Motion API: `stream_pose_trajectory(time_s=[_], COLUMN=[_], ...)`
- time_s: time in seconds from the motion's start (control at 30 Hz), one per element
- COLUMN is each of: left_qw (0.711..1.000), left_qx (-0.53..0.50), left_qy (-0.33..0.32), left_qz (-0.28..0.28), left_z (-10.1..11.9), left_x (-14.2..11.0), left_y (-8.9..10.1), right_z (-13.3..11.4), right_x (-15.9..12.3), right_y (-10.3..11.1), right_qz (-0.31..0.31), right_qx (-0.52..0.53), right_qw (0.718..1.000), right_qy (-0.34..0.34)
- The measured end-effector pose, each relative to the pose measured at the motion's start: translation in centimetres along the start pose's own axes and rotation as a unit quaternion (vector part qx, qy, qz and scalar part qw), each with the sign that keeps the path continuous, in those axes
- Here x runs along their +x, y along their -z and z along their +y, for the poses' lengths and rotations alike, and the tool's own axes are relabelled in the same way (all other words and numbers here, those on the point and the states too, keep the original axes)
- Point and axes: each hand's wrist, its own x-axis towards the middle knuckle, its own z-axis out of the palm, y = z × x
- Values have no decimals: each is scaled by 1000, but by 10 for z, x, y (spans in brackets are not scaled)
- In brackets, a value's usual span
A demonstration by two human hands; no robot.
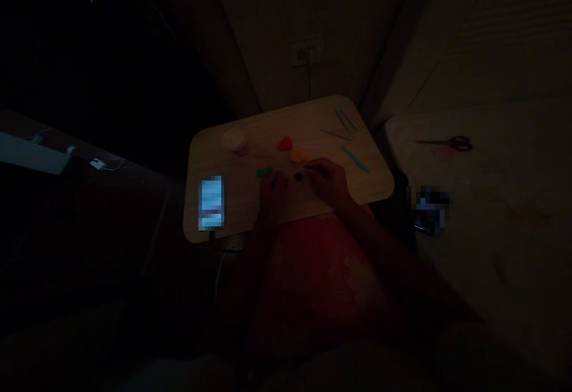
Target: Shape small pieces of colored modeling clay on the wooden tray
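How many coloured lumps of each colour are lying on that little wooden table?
Red lump: 1
Orange lump: 1
Green lump: 1
Dark lump: 1
Total: 4 in view; the dim light and the hands could hide more.

Dim home rm, prob. bedrm: bedding (504,213), wall socket (307,53), small wood table (250,159), phone (211,202) w/ charger cable (218,276).
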Motion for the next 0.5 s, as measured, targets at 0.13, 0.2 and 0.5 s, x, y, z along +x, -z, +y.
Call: stream_pose_trajectory(time_s=[0.13, 0.2, 0.5], left_qw=[1000, 1000, 1000], left_qx=[9, 11, 8], left_qy=[2, -6, -19], left_qz=[7, 4, 2], left_z=[2, 1, 0], left_x=[-1, -1, 0], left_y=[0, 0, 0], right_z=[-1, -2, -8], right_x=[-1, -1, 1], right_y=[1, 1, 2], right_qz=[-3, -6, 10], right_qx=[-1, -1, -10], right_qw=[1000, 1000, 1000], right_qy=[-12, -13, 6])
